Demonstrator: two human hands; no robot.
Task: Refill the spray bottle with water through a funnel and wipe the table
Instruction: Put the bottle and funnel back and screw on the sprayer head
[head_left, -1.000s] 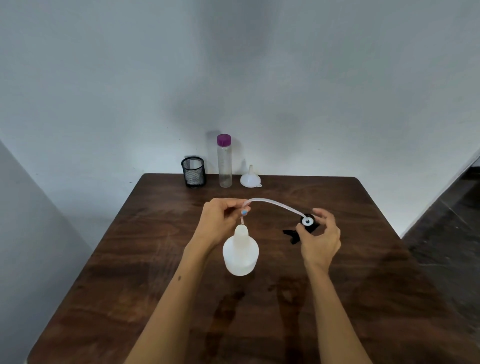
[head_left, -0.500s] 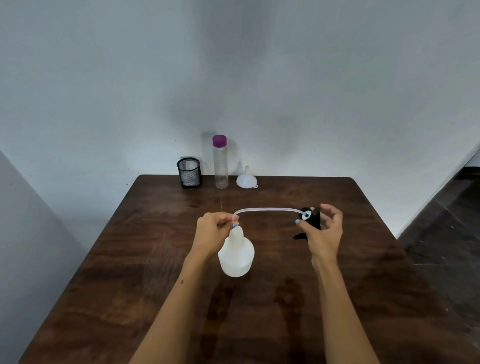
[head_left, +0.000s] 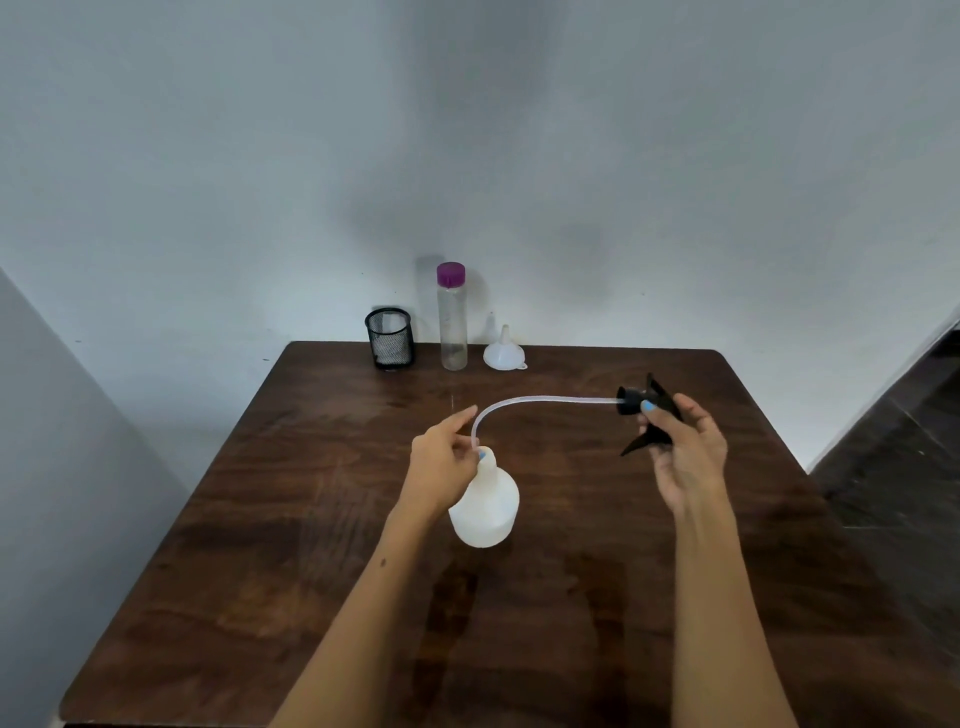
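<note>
Two hands worked above the dark wooden tabletop (head_left: 291, 519). The left hand (head_left: 441, 460) sat at the neck of the white spray bottle (head_left: 485, 506), which stood upright near the middle of the tabletop; its thumb and fingers curled in around the neck and the lower end of the clear dip tube (head_left: 545, 401), though whether they pinched the tube or only the neck could not be told. The tube rose from the bottle's mouth, bent over and ran to the right, up to the black spray head (head_left: 644, 408). The right hand (head_left: 685, 454) held that spray head in the air, well to the right of the bottle, with thumb and fingers curled round it and the trigger pointing down and to the left.

Along the far edge of the tabletop, against the pale wall (head_left: 467, 156), stood three other things in a row: a black mesh cup (head_left: 389, 338) on the left, a tall clear bottle with a purple cap (head_left: 452, 317) just beside it, and a small white funnel (head_left: 504, 351) resting mouth down with its spout up. All three stood well apart from the hands. Darker streaks (head_left: 452, 597) marked the wood on the near side of the spray bottle, between the two forearms.
</note>
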